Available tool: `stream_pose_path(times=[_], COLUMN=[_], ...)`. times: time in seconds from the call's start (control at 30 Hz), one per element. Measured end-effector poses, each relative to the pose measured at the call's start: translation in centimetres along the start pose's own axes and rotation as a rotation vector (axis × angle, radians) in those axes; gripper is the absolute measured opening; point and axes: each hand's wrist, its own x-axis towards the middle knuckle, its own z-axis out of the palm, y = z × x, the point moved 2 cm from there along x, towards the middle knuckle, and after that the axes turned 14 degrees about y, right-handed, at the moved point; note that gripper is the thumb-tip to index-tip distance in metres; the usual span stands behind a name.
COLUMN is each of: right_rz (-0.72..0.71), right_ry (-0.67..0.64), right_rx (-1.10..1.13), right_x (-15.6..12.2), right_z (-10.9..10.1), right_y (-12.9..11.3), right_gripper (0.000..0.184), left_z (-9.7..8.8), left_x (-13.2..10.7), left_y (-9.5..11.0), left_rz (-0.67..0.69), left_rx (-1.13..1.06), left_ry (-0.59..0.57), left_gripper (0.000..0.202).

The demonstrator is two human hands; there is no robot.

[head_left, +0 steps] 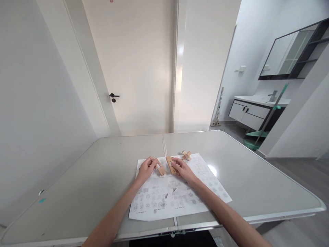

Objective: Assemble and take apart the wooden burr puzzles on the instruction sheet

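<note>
My left hand (148,168) is closed, its fingers pinching a small wooden puzzle piece (161,171) that looks slightly blurred. Just to the right, my right hand (181,166) grips a longer flat wooden piece (170,165) with a notch along its edge. Both hands are over a white printed sheet (151,209) that shows rows of grey figures. Behind my right hand, a cross-shaped group of interlocked wooden pieces (186,155) rests at the sheet's far edge. My fingers hide part of each held piece.
The sheet lies on a grey folding table (84,192) with a metal rim and a centre seam. A closed door (133,68) stands beyond it. At the right are a sink cabinet (249,111), a mop (218,108) and a green dustpan (252,144).
</note>
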Motion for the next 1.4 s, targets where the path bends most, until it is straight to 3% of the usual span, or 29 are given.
stream_pose_path(times=[0.27,0.57,0.93,1.4], right_rz=[-0.275,-0.434,-0.461,-0.461], right_ry=[-0.027,-0.023,-0.047,-0.076], right_rx=[-0.380,-0.698,-0.851,-0.843], right_x=[-1.1,-1.4,-1.7,-1.8], right_z=[0.8,0.9,1.2,1.0], right_y=[0.2,0.3,-0.2,-0.2], right_gripper=[0.035,0.027,0.021,0.019], left_z=[0.5,0.7,0.8,0.8], left_x=[-0.9,-1.2,-1.3,-1.3], left_y=[0.6,-0.2,-0.5,-0.9], left_rz=[0.330,0.502,0.587,0.572], left_rx=[0.317,0.520,0.585,0.583], left_ry=[0.013,-0.007,-0.042,-0.062], left_gripper=[0.032,0.025,0.020,0.015])
